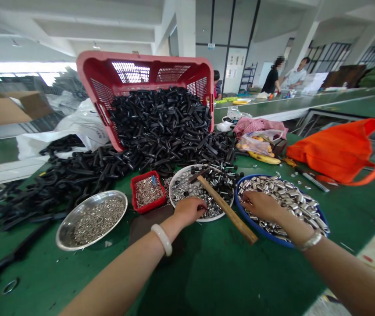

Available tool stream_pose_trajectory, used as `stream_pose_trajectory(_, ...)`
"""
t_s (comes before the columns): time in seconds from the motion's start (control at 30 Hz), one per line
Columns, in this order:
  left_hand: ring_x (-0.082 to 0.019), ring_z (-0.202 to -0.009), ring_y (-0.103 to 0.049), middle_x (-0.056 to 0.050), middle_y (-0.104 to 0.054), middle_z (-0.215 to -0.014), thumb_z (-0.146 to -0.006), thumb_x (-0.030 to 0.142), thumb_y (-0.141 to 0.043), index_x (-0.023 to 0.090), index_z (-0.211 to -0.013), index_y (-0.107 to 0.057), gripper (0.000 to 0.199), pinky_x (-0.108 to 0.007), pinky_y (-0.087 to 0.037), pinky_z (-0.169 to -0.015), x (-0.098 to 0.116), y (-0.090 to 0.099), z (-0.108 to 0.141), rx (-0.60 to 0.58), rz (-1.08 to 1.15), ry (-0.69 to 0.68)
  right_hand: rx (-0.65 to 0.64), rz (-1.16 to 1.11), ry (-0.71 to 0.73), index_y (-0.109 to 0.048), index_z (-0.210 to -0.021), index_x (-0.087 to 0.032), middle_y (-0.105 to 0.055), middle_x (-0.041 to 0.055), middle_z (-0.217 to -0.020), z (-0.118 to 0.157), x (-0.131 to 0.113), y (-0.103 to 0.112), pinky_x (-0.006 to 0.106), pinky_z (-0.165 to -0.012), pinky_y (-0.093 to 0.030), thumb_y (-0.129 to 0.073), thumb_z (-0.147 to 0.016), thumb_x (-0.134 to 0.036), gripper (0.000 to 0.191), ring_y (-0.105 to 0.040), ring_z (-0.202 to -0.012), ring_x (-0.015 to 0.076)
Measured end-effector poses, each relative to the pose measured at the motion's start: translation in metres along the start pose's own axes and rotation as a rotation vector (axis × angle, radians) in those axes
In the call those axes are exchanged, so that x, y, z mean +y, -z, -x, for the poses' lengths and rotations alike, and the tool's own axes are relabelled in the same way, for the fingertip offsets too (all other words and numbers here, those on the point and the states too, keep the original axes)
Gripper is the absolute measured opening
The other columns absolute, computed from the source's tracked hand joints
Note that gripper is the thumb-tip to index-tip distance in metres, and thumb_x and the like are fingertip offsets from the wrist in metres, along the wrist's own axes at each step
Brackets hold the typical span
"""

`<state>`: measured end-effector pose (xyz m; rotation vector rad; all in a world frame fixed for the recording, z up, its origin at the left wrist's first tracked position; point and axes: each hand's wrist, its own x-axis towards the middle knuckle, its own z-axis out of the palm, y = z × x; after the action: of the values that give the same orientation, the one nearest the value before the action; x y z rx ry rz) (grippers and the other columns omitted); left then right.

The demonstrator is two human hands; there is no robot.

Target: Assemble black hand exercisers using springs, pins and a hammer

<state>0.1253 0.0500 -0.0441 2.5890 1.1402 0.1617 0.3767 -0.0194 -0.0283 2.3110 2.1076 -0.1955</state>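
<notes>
My left hand (pixel 190 210) reaches over the near rim of a white round tray (pixel 173 184) of small metal washers and black-headed bolts. Its fingers are curled, and whatever they may hold is hidden. A hammer's wooden handle (pixel 228 210) lies across that tray, slanting toward me. To the right, my right hand (pixel 260 205) is in a blue basin (pixel 273 237) among shiny metal cylinders (pixel 292 199); its fingertips are partly hidden among them. A small red box (pixel 148 208) of metal pins and a metal dish (pixel 62 237) of small rings stand left of my left hand.
Behind the trays, a tipped red crate (pixel 144 57) spills black handle-like parts (pixel 170 118) across the green table (pixel 223 281). An orange bag (pixel 335 149), a banana (pixel 264 158) and a checked cloth (pixel 256 127) lie at right. People work at a far bench.
</notes>
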Motion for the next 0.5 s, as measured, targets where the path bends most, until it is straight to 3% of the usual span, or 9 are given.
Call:
stream_pose_trajectory(0.1,-0.018,-0.086,-0.058,0.002,-0.065,-0.094,-0.075,0.035,-0.055,0.031,-0.091,-0.064,0.019,-0.026,-0.043,-0.069,-0.01,0.006,0.003,-0.001,-0.044,0.029,0.126,-0.022,-0.095,-0.056,-0.086,-0.018,-0.063,0.0103,-0.089,0.007,0.014,-0.005,0.032,-0.066,-0.041,-0.043,-0.08,-0.033,0.021,-0.058,-0.081,0.0234)
stream_pose_trajectory(0.2,-0.02,-0.085,-0.058,-0.001,-0.064,-0.093,-0.078,0.034,-0.051,0.029,-0.092,-0.064,0.019,-0.029,-0.043,-0.069,-0.018,0.009,0.004,0.064,-0.125,0.117,0.381,-0.078,-0.24,-0.055,-0.091,-0.015,-0.061,0.015,-0.092,0.007,0.026,-0.001,0.037,-0.07,-0.042,-0.042,-0.08,-0.031,0.023,-0.056,-0.087,0.027)
stream_pose_trajectory(0.3,-0.019,-0.089,-0.057,-0.001,-0.061,-0.102,-0.081,0.028,-0.046,0.029,-0.097,-0.063,0.023,-0.028,-0.043,-0.071,-0.02,0.011,0.005,0.142,-0.131,0.175,0.612,-0.373,-0.255,-0.055,-0.09,-0.014,-0.061,0.0125,-0.085,0.01,0.024,0.007,0.037,-0.071,-0.043,-0.049,-0.078,-0.034,0.024,-0.057,-0.082,0.0248)
stream_pose_trajectory(0.37,-0.017,-0.092,-0.055,0.0,-0.057,-0.108,-0.08,0.031,-0.048,0.029,-0.097,-0.063,0.023,-0.027,-0.043,-0.075,-0.015,0.011,0.005,0.145,-0.095,0.101,0.583,-0.753,-0.173,-0.054,-0.088,-0.016,-0.061,0.0082,-0.08,0.017,0.009,0.011,0.033,-0.067,-0.044,-0.056,-0.074,-0.039,0.026,-0.057,-0.076,0.0205)
stream_pose_trajectory(0.43,-0.017,-0.094,-0.054,0.001,-0.057,-0.108,-0.077,0.036,-0.052,0.031,-0.096,-0.064,0.023,-0.026,-0.042,-0.078,-0.006,0.009,0.003,0.076,-0.067,-0.038,0.422,-1.131,-0.088,-0.054,-0.089,-0.018,-0.061,0.0048,-0.078,0.028,-0.013,0.01,0.026,-0.058,-0.044,-0.062,-0.07,-0.042,0.032,-0.056,-0.069,0.0156)
stream_pose_trajectory(0.5,-0.017,-0.093,-0.055,0.002,-0.06,-0.103,-0.076,0.038,-0.054,0.032,-0.097,-0.063,0.024,-0.027,-0.042,-0.078,0.005,0.005,0.0,0.008,-0.075,-0.088,0.278,-1.372,-0.064,-0.054,-0.094,-0.02,-0.061,0.0021,-0.077,0.039,-0.038,0.008,0.02,-0.046,-0.038,-0.064,-0.068,-0.043,0.036,-0.052,-0.058,0.0103)
